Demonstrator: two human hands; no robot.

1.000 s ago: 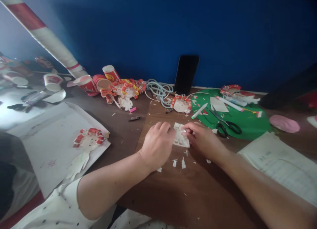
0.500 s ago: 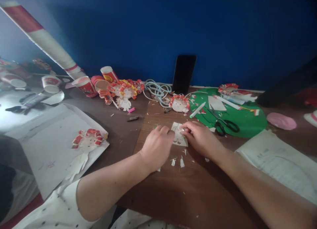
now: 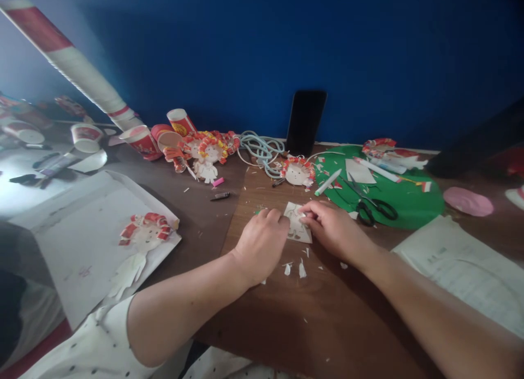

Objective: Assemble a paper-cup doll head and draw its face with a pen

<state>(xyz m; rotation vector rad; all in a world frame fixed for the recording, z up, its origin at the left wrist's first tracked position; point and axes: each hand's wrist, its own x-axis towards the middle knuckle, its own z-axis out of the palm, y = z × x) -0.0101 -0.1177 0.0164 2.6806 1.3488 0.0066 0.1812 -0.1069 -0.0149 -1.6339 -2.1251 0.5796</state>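
A small white piece of paper [image 3: 297, 231] with a figure drawn on it sits between my two hands over the brown table. My left hand [image 3: 264, 241] is closed at its left edge, the fingertips turned away from view. From the other side, my right hand [image 3: 332, 226] pinches its upper right part between thumb and forefinger. Torn white paper scraps [image 3: 302, 268] are strewn on the table just below the paper. Black-handled scissors [image 3: 374, 207] rest to the right of my right hand, partly on a green sheet [image 3: 413, 204].
A dark phone [image 3: 306, 122] leans on the blue wall. Paper cups [image 3: 141, 141], paper faces with red-and-white curls [image 3: 297, 174] and a pale blue cable [image 3: 262, 149] line the back. White cardboard [image 3: 82, 248] is at left, a plastic bag [image 3: 462, 270] at right, a marker [image 3: 327, 182] ahead.
Almost nothing differs. The whole view has shifted very slightly; both hands keep the same hold on the paper.
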